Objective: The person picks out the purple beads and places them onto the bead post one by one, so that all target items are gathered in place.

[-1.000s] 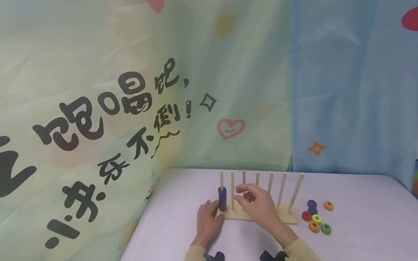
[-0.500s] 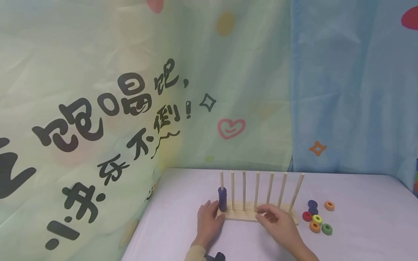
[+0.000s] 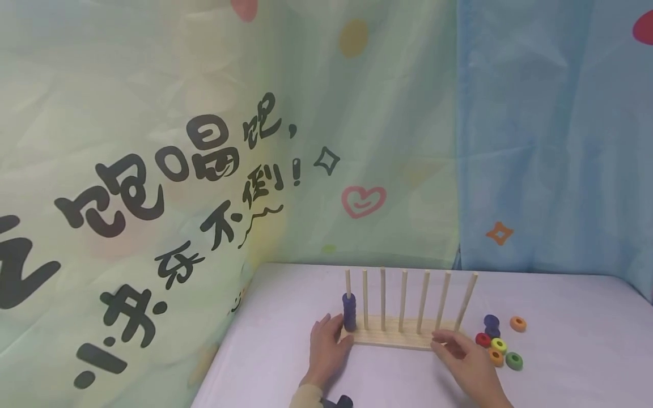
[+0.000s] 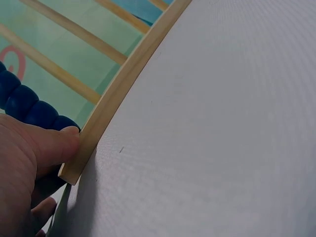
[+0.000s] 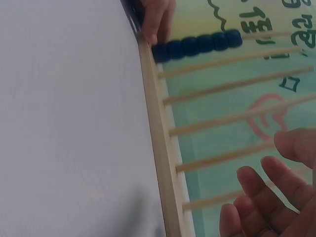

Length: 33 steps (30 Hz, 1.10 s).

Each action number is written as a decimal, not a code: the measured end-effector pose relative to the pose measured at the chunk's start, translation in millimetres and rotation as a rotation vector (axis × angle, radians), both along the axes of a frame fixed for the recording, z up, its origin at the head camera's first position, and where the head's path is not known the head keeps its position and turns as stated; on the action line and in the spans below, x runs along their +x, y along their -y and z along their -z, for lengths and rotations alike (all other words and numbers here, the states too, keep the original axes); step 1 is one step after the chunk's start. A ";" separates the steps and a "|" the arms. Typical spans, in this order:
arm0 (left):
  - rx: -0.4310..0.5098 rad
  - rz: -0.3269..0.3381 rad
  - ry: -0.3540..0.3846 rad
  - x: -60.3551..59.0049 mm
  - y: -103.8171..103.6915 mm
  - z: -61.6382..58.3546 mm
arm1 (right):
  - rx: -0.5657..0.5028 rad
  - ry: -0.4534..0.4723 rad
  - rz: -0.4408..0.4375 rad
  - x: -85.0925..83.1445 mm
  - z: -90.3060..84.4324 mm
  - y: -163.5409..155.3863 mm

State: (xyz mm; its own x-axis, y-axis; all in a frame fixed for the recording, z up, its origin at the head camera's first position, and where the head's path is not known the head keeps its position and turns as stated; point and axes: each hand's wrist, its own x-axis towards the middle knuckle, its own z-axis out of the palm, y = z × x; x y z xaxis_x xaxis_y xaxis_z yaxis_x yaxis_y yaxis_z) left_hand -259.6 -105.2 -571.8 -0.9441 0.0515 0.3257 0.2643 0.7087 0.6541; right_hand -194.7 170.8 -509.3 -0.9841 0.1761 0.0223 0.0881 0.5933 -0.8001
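Low in the head view, the wooden peg rack (image 3: 408, 339) lies with its long axis left to right on the worktop (image 3: 561, 317); the right hand (image 3: 466, 362), fingers loose and holding nothing, is just left of the loose rings (image 3: 497, 343). The left-wrist view shows the left hand (image 4: 29, 168) pressing a straight finger against the rack's end beside the blue rings (image 4: 24, 106). The right-wrist view shows relaxed, empty fingers (image 5: 266, 197) at the rack's other end.

White-clothed table (image 3: 561, 317), wooden peg rack (image 3: 408, 338) on it, loose coloured rings (image 3: 497, 343) beside, perhaps seven
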 end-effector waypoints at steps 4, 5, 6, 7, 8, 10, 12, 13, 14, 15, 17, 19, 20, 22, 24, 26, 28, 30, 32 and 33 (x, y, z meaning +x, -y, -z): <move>0.003 -0.001 -0.019 -0.6 -0.1 1.9 | 0.064 -0.041 0.037 -4.0 4.0 -17.8; 0.001 -0.006 -0.008 -1.0 -0.4 2.5 | 0.072 -0.061 0.046 -4.2 4.8 -22.2; -0.002 -0.010 -0.002 -1.2 -0.6 3.1 | 0.079 -0.072 0.056 -4.2 5.6 -26.4; -0.005 -0.013 0.001 -1.5 -0.8 3.7 | 0.086 -0.077 0.068 -4.1 6.4 -30.0; -0.007 -0.016 0.008 -1.7 -1.0 4.3 | 0.083 -0.072 0.080 -3.8 7.3 -32.9; -0.012 -0.023 0.018 -1.8 -1.3 5.1 | 0.085 -0.065 0.109 -3.4 10.0 -37.9; -0.006 -0.022 0.011 -1.9 -1.5 5.0 | 0.089 -0.057 0.139 -3.3 13.2 -40.8; -0.004 -0.021 0.004 -1.9 -1.5 4.8 | 0.089 -0.059 0.155 -3.4 15.2 -41.9; 0.001 -0.020 -0.001 -1.8 -1.5 4.2 | 0.090 -0.064 0.168 -3.7 17.4 -42.6; 0.002 -0.019 -0.005 -1.8 -1.4 3.7 | 0.096 -0.070 0.180 -4.0 19.6 -43.3; 0.009 -0.017 -0.004 -1.9 -1.3 2.6 | 0.101 -0.089 0.203 -4.4 23.7 -43.6; 0.011 -0.018 -0.008 -1.7 -1.1 2.3 | 0.104 -0.100 0.241 -4.5 27.0 -43.9; 0.013 -0.017 -0.008 -1.7 -1.0 2.5 | 0.104 -0.107 0.267 -4.2 28.2 -44.0; 0.014 -0.017 -0.010 -1.8 -1.3 3.6 | 0.111 -0.116 0.328 -4.0 30.1 -45.4; 0.013 -0.017 -0.019 -2.1 -1.8 5.1 | 0.112 -0.113 0.401 -4.1 31.1 -48.6; 0.008 -0.018 -0.023 -2.3 -2.5 6.3 | 0.097 -0.093 0.455 -4.3 32.1 -52.9; 0.003 -0.021 -0.028 -2.3 -3.1 6.7 | 0.072 -0.059 0.483 -4.8 33.3 -57.9; -0.001 -0.025 -0.028 -2.2 -3.2 5.9 | 0.033 -0.023 0.491 -5.7 35.2 -63.4; 0.000 -0.025 -0.032 -2.1 -2.9 4.6 | 0.012 0.010 0.495 -7.2 37.5 -68.2; -0.002 -0.025 -0.031 -2.1 -2.6 3.9 | 0.005 0.018 0.497 -8.0 38.7 -70.5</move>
State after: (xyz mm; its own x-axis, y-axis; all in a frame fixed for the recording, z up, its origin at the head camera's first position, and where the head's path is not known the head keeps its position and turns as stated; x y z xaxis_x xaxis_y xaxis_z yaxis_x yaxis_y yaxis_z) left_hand -261.7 -102.6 -575.7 -0.9344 0.0282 0.3551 0.2666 0.7166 0.6445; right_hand -202.7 241.2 -548.0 -0.7816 0.6237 0.0082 0.3748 0.4801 -0.7931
